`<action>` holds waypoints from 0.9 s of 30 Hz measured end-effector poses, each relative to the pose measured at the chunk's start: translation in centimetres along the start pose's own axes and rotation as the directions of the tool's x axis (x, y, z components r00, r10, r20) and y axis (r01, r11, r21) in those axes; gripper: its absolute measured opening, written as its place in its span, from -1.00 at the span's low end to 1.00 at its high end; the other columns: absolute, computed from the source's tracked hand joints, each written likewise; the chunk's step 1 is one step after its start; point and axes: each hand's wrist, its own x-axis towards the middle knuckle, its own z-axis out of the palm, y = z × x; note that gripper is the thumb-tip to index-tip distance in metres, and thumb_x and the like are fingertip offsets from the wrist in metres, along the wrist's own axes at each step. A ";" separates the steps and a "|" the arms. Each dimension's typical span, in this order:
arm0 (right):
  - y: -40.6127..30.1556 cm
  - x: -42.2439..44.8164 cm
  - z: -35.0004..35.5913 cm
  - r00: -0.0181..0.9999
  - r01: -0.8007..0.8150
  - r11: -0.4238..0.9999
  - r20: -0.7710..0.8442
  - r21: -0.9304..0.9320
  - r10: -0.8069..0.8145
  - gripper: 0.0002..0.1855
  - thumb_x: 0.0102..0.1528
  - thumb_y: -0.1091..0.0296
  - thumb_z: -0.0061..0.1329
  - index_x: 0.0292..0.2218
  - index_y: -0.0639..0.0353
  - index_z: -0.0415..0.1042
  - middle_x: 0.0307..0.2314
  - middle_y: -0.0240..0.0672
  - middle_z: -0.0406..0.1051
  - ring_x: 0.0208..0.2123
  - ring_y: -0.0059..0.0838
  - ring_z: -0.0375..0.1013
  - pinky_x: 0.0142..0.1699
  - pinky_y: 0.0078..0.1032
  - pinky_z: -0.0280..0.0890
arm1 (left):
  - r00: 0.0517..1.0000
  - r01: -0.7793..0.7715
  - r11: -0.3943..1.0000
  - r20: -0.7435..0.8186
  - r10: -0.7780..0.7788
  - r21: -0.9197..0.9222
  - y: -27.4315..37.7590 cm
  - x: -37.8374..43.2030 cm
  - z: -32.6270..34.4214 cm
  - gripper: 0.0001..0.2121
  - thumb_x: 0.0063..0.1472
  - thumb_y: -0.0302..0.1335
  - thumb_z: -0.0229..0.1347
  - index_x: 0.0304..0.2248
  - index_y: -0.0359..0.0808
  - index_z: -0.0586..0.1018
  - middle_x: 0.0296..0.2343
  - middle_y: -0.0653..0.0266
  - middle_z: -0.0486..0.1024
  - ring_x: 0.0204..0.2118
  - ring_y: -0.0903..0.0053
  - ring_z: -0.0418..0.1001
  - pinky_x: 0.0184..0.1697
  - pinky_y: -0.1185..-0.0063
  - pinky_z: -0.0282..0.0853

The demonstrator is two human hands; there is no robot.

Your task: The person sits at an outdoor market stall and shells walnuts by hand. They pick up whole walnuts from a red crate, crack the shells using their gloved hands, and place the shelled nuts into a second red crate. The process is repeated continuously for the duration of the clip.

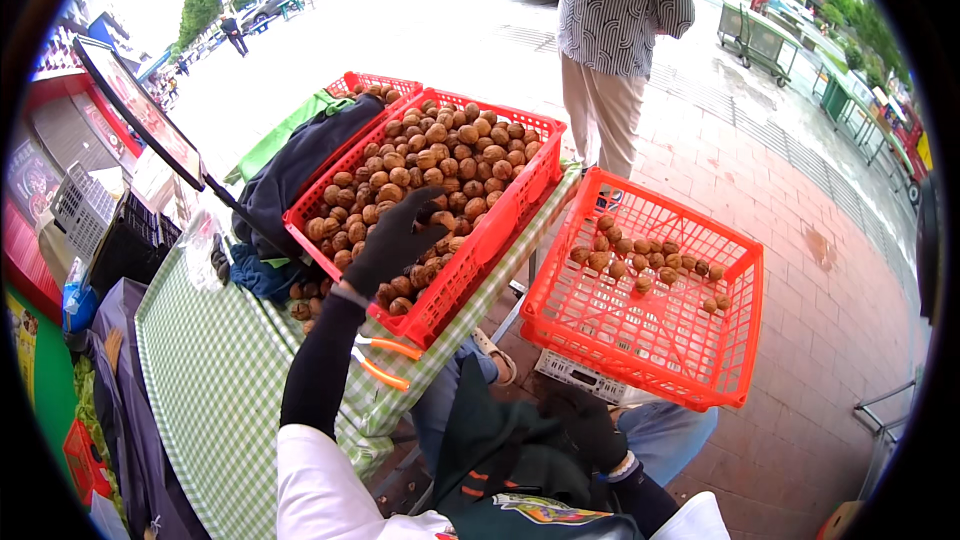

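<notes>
My left hand [397,240], in a black glove, reaches into a red plastic crate [480,240] heaped with walnuts [439,154]; its thumb and fingers are spread around a walnut, and I cannot tell whether it grips it. My right hand [589,424], also in a black glove, rests low over my lap beside the dark green apron [480,435]; its fingers are hard to make out. To the right, a second red crate [645,375] holds several scattered walnuts [641,262]. Orange-handled pliers [386,364] lie on the green checked tablecloth [225,360] by the full crate.
Behind the full crate is another red crate [360,79] with walnuts. Dark clothing [300,157] lies against the crates, near a clear plastic bag [201,251]. A person [615,52] in a patterned top stands beyond the crates. A dark-framed sign [142,109] rises at the left.
</notes>
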 end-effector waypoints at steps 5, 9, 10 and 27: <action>-2.9 2.7 -0.3 0.976 0.164 0.958 -0.179 0.234 -0.124 -0.58 0.03 0.55 0.01 -0.04 0.29 0.33 -0.22 -0.23 0.41 -0.21 -0.51 0.42 -0.07 -0.54 0.32 | 0.998 -0.035 0.527 -0.061 -0.032 -0.849 4.6 -6.3 6.0 -0.51 0.18 -0.54 0.01 0.10 -0.38 0.20 -0.01 0.03 0.30 0.04 0.33 0.30 0.07 0.47 0.23; -6.2 4.0 1.1 0.928 0.354 0.897 -0.223 0.266 -0.299 -0.50 -0.05 0.58 0.10 -0.03 0.23 0.34 -0.14 -0.24 0.34 -0.15 -0.47 0.40 -0.04 -0.51 0.31 | 0.990 0.068 0.257 0.034 -0.135 -0.964 8.7 -11.4 11.8 -0.57 0.22 -0.62 -0.09 0.09 -0.41 0.20 -0.02 0.09 0.31 0.07 0.39 0.26 0.13 0.47 0.16; -6.6 3.9 1.0 0.906 0.403 0.886 -0.234 0.228 -0.352 -0.48 -0.07 0.58 0.12 -0.03 0.22 0.35 -0.12 -0.25 0.32 -0.14 -0.46 0.39 -0.03 -0.51 0.31 | 0.988 0.085 0.248 0.049 -0.149 -0.965 9.0 -12.2 13.3 -0.59 0.22 -0.64 -0.09 0.08 -0.40 0.22 -0.02 0.10 0.31 0.06 0.41 0.27 0.12 0.49 0.17; -4.6 -0.5 -2.5 0.988 0.081 0.923 -0.150 0.375 -0.026 -0.57 0.01 0.56 0.04 -0.05 0.30 0.32 -0.14 -0.24 0.37 -0.10 -0.45 0.38 0.00 -0.48 0.30 | 0.993 0.087 0.538 0.032 -0.110 -0.839 8.9 -14.9 17.9 -0.50 0.09 -0.78 -0.06 0.06 -0.38 0.23 -0.03 0.11 0.34 0.04 0.42 0.31 0.07 0.52 0.26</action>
